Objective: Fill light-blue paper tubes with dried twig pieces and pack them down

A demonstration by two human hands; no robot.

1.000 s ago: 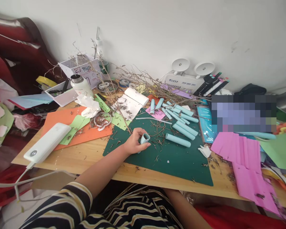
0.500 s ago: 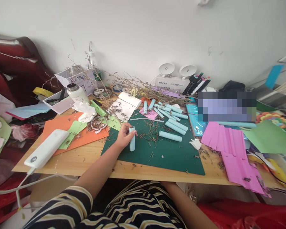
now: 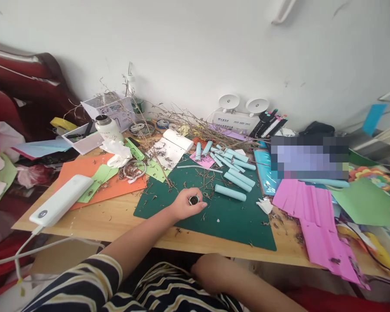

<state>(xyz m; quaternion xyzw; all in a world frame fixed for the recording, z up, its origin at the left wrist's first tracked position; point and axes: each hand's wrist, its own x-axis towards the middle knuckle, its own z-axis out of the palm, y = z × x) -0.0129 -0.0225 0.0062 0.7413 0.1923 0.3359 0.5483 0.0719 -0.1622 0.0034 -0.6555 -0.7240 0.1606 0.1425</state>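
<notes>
My left hand [image 3: 186, 204] is wrapped round a light blue paper tube [image 3: 193, 200]. The tube's open end faces up at me, and dark bits show inside it. Below them lies a green cutting mat [image 3: 247, 229] with dry twigs [image 3: 206, 180] scattered on it. Several more light blue paper tubes [image 3: 230, 192] rest on the mat's right and far side. My right hand [image 3: 211, 271] is low in front of my striped shirt, just below the table's front edge; it is blurred and its fingers are hidden.
A white power bank [image 3: 61, 201] with a cable lies at the left. Behind are an open white bottle [image 3: 108, 130], a bundle of dry branches [image 3: 182, 117] and a white twin-lamp unit [image 3: 235, 121]. Pink crepe paper [image 3: 325, 234] hangs over the table's right front edge.
My left hand has moved right and nearer with the paper tube, whose open end now tips towards me. My right hand has come up from under the table edge into view.
</notes>
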